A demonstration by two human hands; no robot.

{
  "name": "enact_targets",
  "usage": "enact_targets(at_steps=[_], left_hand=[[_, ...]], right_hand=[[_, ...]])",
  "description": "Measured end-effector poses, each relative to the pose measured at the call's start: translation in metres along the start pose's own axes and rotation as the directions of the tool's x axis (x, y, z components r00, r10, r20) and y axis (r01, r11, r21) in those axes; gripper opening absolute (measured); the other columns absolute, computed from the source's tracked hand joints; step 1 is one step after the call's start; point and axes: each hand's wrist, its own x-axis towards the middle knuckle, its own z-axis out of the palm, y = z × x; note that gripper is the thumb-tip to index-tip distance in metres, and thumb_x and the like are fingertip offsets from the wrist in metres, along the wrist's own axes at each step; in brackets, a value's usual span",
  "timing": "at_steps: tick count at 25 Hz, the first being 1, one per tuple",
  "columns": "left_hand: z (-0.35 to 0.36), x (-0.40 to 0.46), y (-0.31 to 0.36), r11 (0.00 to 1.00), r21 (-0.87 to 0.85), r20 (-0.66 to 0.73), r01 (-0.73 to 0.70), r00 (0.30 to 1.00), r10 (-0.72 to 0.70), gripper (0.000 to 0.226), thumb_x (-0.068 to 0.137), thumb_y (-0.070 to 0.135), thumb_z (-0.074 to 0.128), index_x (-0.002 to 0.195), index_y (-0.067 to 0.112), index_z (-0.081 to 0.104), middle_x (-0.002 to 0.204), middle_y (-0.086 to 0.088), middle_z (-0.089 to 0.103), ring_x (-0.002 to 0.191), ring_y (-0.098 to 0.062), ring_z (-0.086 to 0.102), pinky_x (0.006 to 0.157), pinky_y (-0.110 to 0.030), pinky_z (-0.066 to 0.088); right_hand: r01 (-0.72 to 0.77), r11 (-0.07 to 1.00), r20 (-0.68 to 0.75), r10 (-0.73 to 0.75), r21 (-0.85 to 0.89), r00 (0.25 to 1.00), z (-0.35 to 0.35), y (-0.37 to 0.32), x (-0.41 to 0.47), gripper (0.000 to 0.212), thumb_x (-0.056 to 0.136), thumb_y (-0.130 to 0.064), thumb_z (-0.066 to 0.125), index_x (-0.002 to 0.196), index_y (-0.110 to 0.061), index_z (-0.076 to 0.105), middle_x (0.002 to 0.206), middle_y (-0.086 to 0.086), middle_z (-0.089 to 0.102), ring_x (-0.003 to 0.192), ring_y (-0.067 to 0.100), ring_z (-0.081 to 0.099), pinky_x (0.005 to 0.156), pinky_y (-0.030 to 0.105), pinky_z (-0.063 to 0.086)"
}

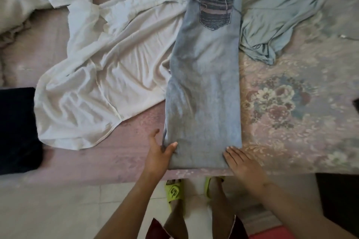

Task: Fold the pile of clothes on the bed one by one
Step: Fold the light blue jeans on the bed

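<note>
Light blue jeans (204,83) lie folded lengthwise down the middle of the bed, back pocket up, their near end at the bed's front edge. My left hand (158,153) is at the near left corner, thumb on top of the denim and fingers at its side edge. At the near right corner my right hand (242,163) lies flat with straight fingers against the denim's edge. A crumpled white garment (101,75) spreads out to the left of the jeans. Beyond them on the right lies a grey-green garment (277,11).
The bed (291,103) wears a pinkish floral cover. A dark folded item (17,128) sits at the left edge, pale bedding (17,0) at the far left. Below the bed edge are a tiled floor and my feet in lime-green sandals (174,192).
</note>
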Motion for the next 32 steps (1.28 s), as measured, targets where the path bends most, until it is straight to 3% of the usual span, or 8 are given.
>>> enact_targets(at_steps=[4,9,13,16,20,23,28,32], left_hand=[[-0.007,-0.045,-0.007,0.935,0.247,0.173,-0.252,0.961,0.214,0.057,0.096,0.021,0.055,0.143,0.041,0.030,0.117,0.028,0.054,0.091,0.005,0.059,0.084,-0.019,0.052],[-0.006,-0.083,0.006,0.967,0.188,0.321,0.171,0.920,-0.225,0.042,0.092,0.043,0.054,0.088,0.004,0.068,0.066,-0.012,0.065,0.053,-0.024,0.063,0.057,-0.046,0.057],[-0.007,-0.023,0.093,0.945,-0.108,0.391,0.308,0.887,-0.244,0.068,0.095,0.055,0.030,0.078,-0.002,0.062,0.062,-0.016,0.065,0.051,-0.025,0.064,0.049,-0.030,0.054],[-0.005,0.039,0.147,0.999,-0.035,0.335,-0.029,0.941,0.039,0.051,0.094,0.050,0.041,0.077,0.005,0.058,0.061,-0.005,0.068,0.048,-0.011,0.061,0.049,-0.024,0.042],[0.005,0.102,0.153,0.776,0.465,0.162,-0.426,0.903,0.399,0.032,0.072,0.026,0.082,0.091,0.020,0.058,0.089,-0.002,0.049,0.083,-0.013,0.050,0.073,-0.021,0.040],[0.013,0.116,0.154,0.878,0.180,0.148,-0.444,0.894,0.423,0.034,0.078,0.024,0.078,0.107,0.021,0.062,0.114,-0.003,0.057,0.103,-0.012,0.055,0.092,-0.025,0.046],[0.031,0.127,0.154,0.976,-0.219,0.074,0.022,0.997,-0.006,0.055,0.095,0.062,0.030,0.103,0.016,0.057,0.082,-0.001,0.056,0.068,-0.015,0.051,0.056,-0.025,0.041],[0.024,0.112,0.108,0.967,-0.216,0.185,0.138,0.978,-0.098,0.055,0.092,0.062,0.032,0.098,0.016,0.060,0.090,-0.002,0.058,0.087,-0.020,0.052,0.072,-0.025,0.042]], right_hand=[[0.054,0.985,0.178,-0.083,0.163,0.981,-0.062,0.005,-0.020,0.036,0.070,-0.021,0.041,0.079,-0.017,0.076,0.079,-0.002,0.073,0.068,0.013,0.070,0.063,0.021,0.053],[-0.170,0.897,0.646,-0.152,0.407,0.748,-0.139,0.034,-0.019,0.027,0.087,-0.031,0.045,0.103,-0.020,0.063,0.099,-0.005,0.063,0.092,0.012,0.058,0.074,0.021,0.036],[-0.331,0.834,0.559,0.033,0.442,0.829,-0.170,0.099,0.052,0.011,0.091,-0.018,0.056,0.083,-0.025,0.061,0.085,-0.003,0.064,0.079,0.018,0.063,0.073,0.032,0.051],[-0.401,0.751,0.290,0.285,0.524,0.914,-0.169,0.151,0.123,0.014,0.087,-0.007,0.061,0.100,-0.010,0.066,0.099,0.012,0.065,0.088,0.029,0.061,0.077,0.036,0.048],[-0.463,0.381,0.188,0.574,0.800,0.797,-0.150,0.171,0.164,0.021,0.086,0.001,0.060,0.106,-0.002,0.065,0.094,0.008,0.059,0.082,0.011,0.054,0.059,0.006,0.039],[-0.397,0.239,0.155,0.655,0.886,0.740,-0.141,0.173,0.166,0.018,0.086,0.000,0.061,0.101,-0.009,0.065,0.086,-0.001,0.060,0.072,0.001,0.056,0.060,0.006,0.042],[-0.429,-0.337,0.544,0.574,0.838,0.612,-0.096,0.186,0.177,0.035,0.076,-0.047,0.073,0.105,-0.034,0.058,0.115,-0.001,0.064,0.105,0.020,0.060,0.091,0.040,0.047],[-0.587,-0.358,0.683,0.479,0.726,0.551,-0.042,0.154,0.137,0.029,0.084,-0.035,0.068,0.107,-0.018,0.063,0.114,0.007,0.067,0.094,0.019,0.065,0.087,0.036,0.051]])
